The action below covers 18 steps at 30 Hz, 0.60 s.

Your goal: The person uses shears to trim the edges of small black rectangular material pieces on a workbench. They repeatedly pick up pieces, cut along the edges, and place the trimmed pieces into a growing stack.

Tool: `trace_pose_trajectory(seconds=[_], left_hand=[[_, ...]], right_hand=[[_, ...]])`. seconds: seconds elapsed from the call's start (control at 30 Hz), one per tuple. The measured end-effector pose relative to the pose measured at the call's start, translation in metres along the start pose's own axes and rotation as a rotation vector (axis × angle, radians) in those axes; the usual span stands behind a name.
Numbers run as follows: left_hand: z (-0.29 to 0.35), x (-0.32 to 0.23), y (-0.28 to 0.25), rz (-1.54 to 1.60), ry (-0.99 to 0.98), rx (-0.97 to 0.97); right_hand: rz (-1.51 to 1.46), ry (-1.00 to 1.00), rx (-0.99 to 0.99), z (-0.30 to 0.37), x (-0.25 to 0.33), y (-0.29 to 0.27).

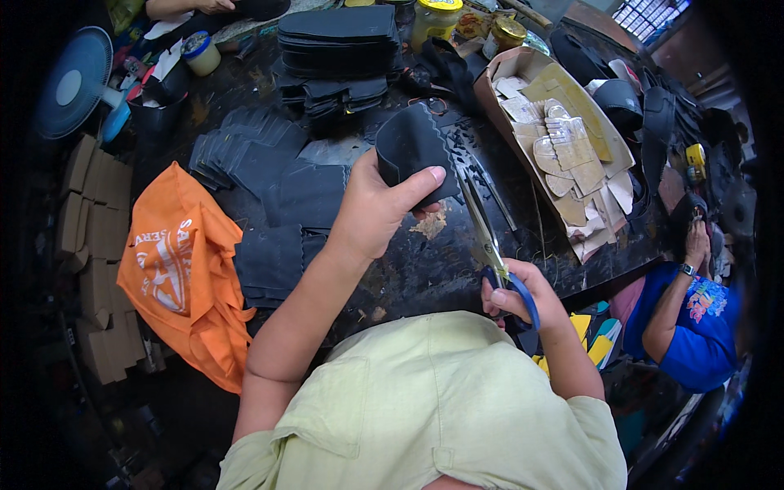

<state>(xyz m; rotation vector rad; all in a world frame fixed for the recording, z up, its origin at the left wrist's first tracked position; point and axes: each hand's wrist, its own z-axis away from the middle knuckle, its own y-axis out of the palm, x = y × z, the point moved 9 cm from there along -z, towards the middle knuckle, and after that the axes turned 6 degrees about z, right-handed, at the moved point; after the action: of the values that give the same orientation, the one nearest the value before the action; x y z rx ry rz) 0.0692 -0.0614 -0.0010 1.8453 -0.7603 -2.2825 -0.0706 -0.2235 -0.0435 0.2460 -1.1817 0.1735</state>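
My left hand (377, 200) grips a black leather-like piece (408, 140), thumb on top, with the sheet curling up over the fingers. A wavy light line runs along the piece's right edge. In my right hand (532, 296) are scissors (487, 233) with blue handles, my fingers through the loops. Their blades point up and away, close beside the right edge of the piece; whether they touch it I cannot tell. Small black offcuts (464, 140) lie on the dark table just beyond the blades. Left of my left hand, flat black pieces (306, 192) overlap in rows.
A tall stack of black pieces (339, 49) stands at the back. Right of the scissors sits a cardboard box (523, 155) holding card patterns (567, 143). An orange cloth (184, 269) hangs at the left edge, near a blue fan (73, 82). A person in blue (694, 335) works at the right.
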Motion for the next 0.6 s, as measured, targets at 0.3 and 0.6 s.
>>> trace_pose_trajectory(seconds=[0.3, 0.6], left_hand=[[-0.005, -0.007, 0.001, -0.061, -0.019, 0.07], [-0.003, -0.01, 0.005, -0.098, -0.038, 0.111]], right_hand=[[0.073, 0.049, 0.038, 0.003, 0.002, -0.015], [0.158, -0.013, 0.029, 0.001, 0.008, -0.019]])
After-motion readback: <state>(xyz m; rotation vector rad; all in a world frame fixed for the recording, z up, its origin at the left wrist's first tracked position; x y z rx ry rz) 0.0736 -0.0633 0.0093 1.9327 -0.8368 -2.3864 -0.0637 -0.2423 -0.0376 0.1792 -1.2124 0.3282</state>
